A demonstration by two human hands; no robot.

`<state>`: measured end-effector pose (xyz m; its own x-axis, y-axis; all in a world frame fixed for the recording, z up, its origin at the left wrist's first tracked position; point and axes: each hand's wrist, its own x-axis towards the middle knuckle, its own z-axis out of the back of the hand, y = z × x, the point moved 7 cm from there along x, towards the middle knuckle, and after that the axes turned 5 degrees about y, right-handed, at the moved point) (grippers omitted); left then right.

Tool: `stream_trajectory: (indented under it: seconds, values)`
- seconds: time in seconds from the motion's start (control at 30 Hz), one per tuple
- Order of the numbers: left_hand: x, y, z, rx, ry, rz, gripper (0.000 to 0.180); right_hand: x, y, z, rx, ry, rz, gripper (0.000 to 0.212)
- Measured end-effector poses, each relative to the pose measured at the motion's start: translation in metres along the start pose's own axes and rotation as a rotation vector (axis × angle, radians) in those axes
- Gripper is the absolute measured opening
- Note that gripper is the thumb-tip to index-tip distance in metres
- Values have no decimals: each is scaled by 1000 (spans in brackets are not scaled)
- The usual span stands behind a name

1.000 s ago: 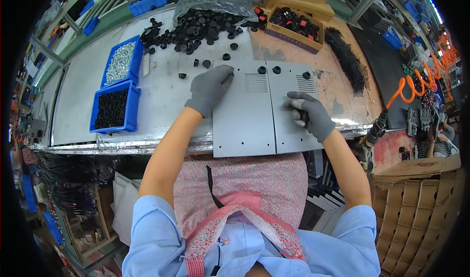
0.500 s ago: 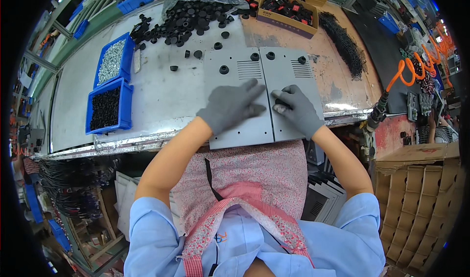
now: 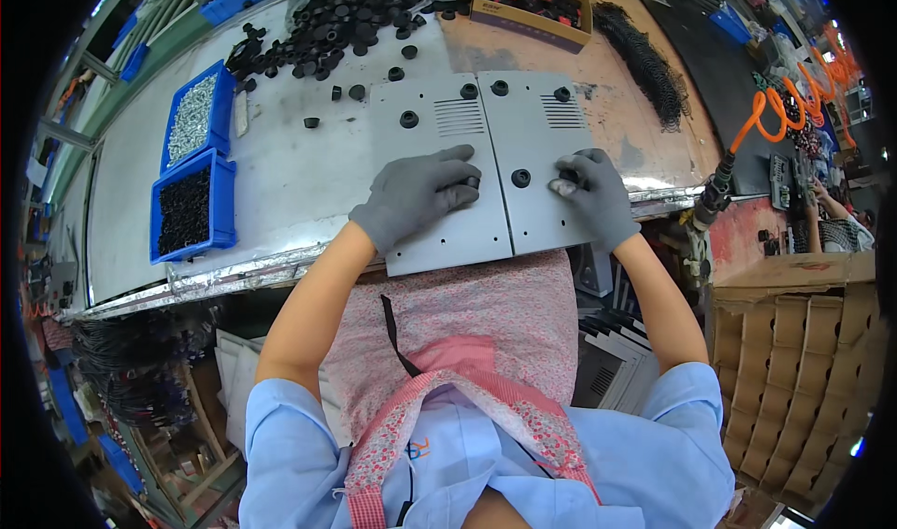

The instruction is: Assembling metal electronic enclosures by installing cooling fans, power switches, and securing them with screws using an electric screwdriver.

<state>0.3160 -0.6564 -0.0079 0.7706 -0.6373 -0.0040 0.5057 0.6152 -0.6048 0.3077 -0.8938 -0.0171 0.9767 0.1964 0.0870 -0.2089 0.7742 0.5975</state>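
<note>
Two grey metal panels, the left panel (image 3: 453,230) and the right panel (image 3: 537,225), lie side by side at the bench's front edge. Both have slotted vents and small holes. Round black rubber feet sit near their far edges, and another rubber foot (image 3: 520,178) stands mid-panel on the right one. My gloved left hand (image 3: 420,193) is over the left panel, thumb and forefinger closed on a black rubber foot (image 3: 474,182). Over the right panel's right edge, my gloved right hand (image 3: 598,197) pinches another rubber foot (image 3: 568,176), partly hidden by the fingers.
Loose black rubber feet (image 3: 327,38) are heaped at the back beside a clear plastic bag. Blue bins of silver screws (image 3: 193,118) and black screws (image 3: 187,211) stand at left. A carton (image 3: 533,10) and black mesh (image 3: 645,62) lie behind; an orange coiled hose (image 3: 771,118) hangs right.
A rubber foot now stands mid-panel on the right panel. My right hand has shifted right, my left hand slightly left and down. The whole view has slid a little.
</note>
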Motion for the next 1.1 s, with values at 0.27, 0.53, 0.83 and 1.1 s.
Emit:
stream_trajectory:
  seconds: [0.27, 0.53, 0.83, 1.1]
  values:
    - [5, -3, 9, -28, -95, 136, 45, 15, -14, 33, 1068, 27, -377, 38]
    - [-8, 68, 9, -1958, -229, 146, 47, 4, -32, 4, 1608, 61, -509, 28]
    - [-53, 42, 26, -1282, -443, 174, 36, 10, 27, -20, 1407, 278, -512, 31]
    - [-57, 10, -9, 328, -359, -17, 45, 87, 51, -67, 1007, 473, -483, 36]
